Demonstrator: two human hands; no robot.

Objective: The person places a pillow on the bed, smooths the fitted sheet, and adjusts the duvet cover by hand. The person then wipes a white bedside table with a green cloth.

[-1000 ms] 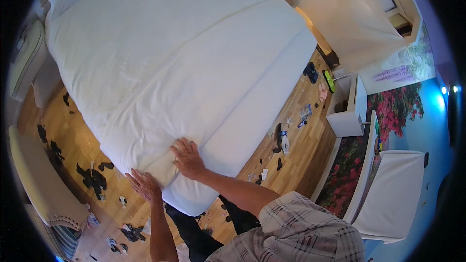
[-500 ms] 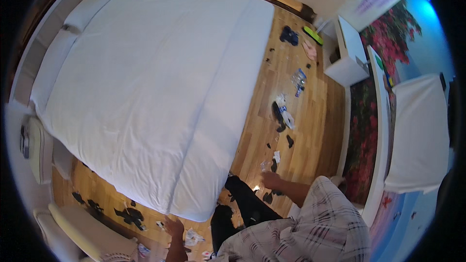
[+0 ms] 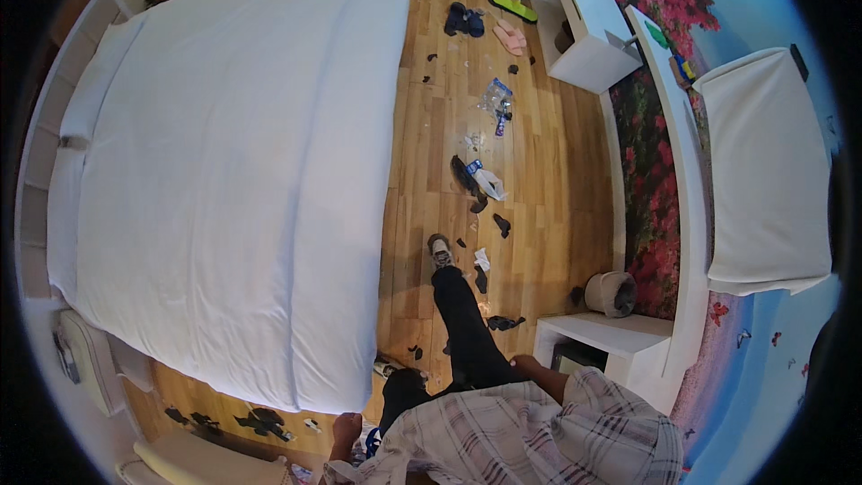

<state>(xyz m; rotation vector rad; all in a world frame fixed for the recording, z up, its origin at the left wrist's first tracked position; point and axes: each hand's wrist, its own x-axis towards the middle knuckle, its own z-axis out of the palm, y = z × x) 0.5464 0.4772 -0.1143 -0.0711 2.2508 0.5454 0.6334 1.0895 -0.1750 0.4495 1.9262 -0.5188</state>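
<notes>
My left hand [image 3: 347, 431] hangs low beside the foot corner of the white-covered bed [image 3: 224, 171]. Its fingers look loosely curled, with nothing seen in them. By my right thigh is my right hand [image 3: 528, 365], partly covered by the plaid sleeve; its fingers are mostly hidden. Ahead of my outstretched leg lie a crumpled white tissue [image 3: 482, 259] and dark scraps [image 3: 501, 225]. Farther up the floor are a white plastic bag [image 3: 488, 183], a dark brush-like thing [image 3: 464, 175] and a clear plastic bottle [image 3: 496, 94].
A white cabinet [image 3: 611, 332] stands at my right, with a bin [image 3: 611, 295] beyond it. Pink slippers [image 3: 510, 38], dark sandals [image 3: 464, 20] and a green broom [image 3: 513, 9] lie at the far end. A cream chair [image 3: 202, 462] and dark scraps [image 3: 263, 424] are at lower left.
I have stepped forward, one leg now stretched ahead on the wood floor. My right hand has drawn back to my thigh. My left hand has gone from spread to curled.
</notes>
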